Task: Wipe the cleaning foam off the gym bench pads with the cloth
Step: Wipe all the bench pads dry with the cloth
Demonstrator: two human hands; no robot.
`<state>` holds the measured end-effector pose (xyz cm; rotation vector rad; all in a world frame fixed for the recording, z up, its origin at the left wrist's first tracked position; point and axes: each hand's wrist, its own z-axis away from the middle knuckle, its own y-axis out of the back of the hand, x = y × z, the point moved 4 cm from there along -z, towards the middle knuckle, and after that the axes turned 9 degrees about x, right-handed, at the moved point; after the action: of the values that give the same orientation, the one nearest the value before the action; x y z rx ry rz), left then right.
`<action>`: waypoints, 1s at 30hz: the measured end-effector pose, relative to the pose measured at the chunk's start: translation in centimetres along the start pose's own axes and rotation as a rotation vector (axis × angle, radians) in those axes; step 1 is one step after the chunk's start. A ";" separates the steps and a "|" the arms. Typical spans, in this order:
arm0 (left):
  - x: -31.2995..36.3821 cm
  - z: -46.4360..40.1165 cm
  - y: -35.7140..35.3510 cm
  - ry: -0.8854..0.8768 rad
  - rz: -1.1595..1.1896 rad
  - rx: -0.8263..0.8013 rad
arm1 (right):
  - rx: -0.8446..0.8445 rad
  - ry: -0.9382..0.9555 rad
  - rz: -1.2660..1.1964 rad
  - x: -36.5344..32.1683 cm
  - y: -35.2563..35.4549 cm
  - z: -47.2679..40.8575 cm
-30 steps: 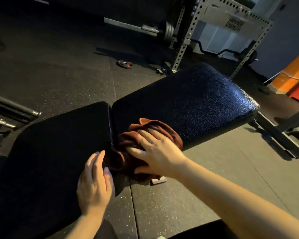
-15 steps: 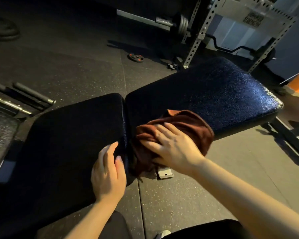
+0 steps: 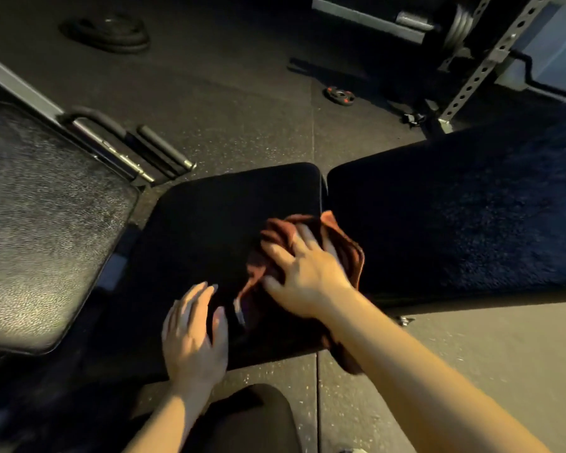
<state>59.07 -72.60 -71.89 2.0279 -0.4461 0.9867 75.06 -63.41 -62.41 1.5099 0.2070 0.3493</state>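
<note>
Right hand (image 3: 307, 273), fingers spread flat, has dragged the crumpled rust-brown cloth (image 3: 343, 246) onto the square black seat pad (image 3: 209, 223); left hand (image 3: 193, 335) splayed, bracing; foam apparently gone, lighting dim.

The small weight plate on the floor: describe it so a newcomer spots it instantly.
Start at the perforated rack upright at the upper right. On the dark rubber floor just left of its foot lies the small weight plate, flat and alone. Red marks ring its hub, unlike the larger all-black plate at the upper left.
</note>
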 end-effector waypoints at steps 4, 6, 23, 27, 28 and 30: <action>-0.7 -0.1 -0.6 -0.102 -0.042 -0.001 | -0.035 -0.065 0.088 2.4 -0.5 -7.9; -0.9 0.0 -0.7 -0.096 -0.042 0.008 | -0.029 -0.070 0.089 2.4 -0.8 -8.8; -5.8 -0.1 5.5 -0.046 -0.003 -0.028 | 0.025 0.011 0.104 -1.3 -0.7 -2.3; -8.3 -0.1 9.0 -0.041 -0.176 0.008 | 0.006 -0.167 0.195 0.4 -1.0 -7.1; -9.0 -0.1 9.6 -0.074 -0.205 0.011 | -0.008 -0.180 0.221 -0.4 -1.5 -7.6; -10.0 -0.1 10.5 -0.124 -0.245 0.011 | -0.027 -0.175 0.238 -2.8 -2.8 -7.9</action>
<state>46.40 -79.22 -74.18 2.1025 -0.2495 0.7195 69.96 -57.03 -65.92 1.5325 -0.1163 0.4049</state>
